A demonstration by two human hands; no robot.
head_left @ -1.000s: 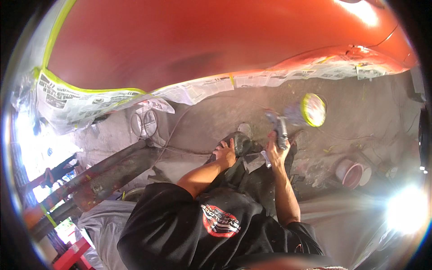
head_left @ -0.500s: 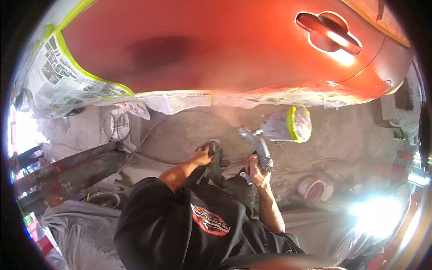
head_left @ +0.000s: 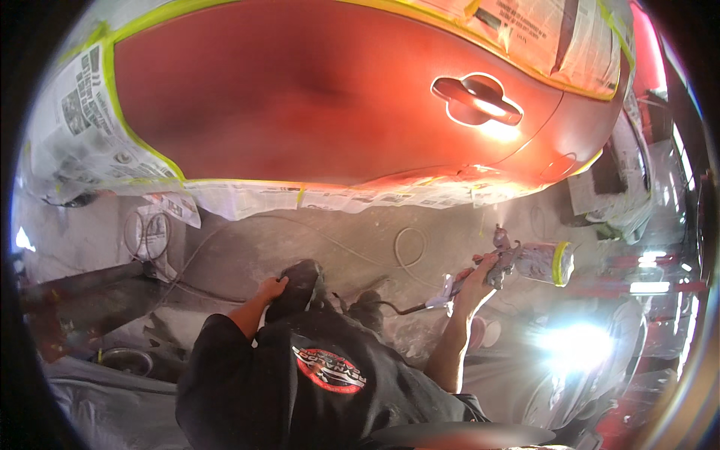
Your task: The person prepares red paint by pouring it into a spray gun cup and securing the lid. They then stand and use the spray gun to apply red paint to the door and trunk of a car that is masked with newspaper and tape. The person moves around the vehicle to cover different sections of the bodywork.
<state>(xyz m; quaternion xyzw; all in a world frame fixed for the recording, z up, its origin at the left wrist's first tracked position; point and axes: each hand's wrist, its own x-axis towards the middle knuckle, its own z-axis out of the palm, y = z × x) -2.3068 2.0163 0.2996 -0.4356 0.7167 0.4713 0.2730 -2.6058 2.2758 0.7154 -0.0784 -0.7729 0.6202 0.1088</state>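
Note:
My right hand (head_left: 477, 279) is closed round the grip of a paint spray gun (head_left: 504, 256), held out to the right below the car panel. The gun's cup (head_left: 541, 262) is wrapped in a pale covering with a yellow tape band and points right. A faint mist rises from the nozzle toward the panel's lower edge. The red car door (head_left: 300, 105) fills the upper view, patchy dark and bright, with a recessed handle (head_left: 478, 100). My left hand (head_left: 274, 289) rests on my bent left knee (head_left: 298, 283), holding nothing; some fingers are hidden.
Newspaper masking (head_left: 247, 198) edged with yellow tape hangs under the door, with more paper (head_left: 555, 45) above. A thin hose (head_left: 409, 309) runs from the gun, and loops of hose (head_left: 411, 247) lie on the floor. A bright lamp (head_left: 576, 346) stands at right, a dark beam (head_left: 97, 296) at left.
My right hand has moved right with the spray gun, which has turned so its nozzle faces the door's lower right. The view has shifted rightward. My left hand stays on the knee.

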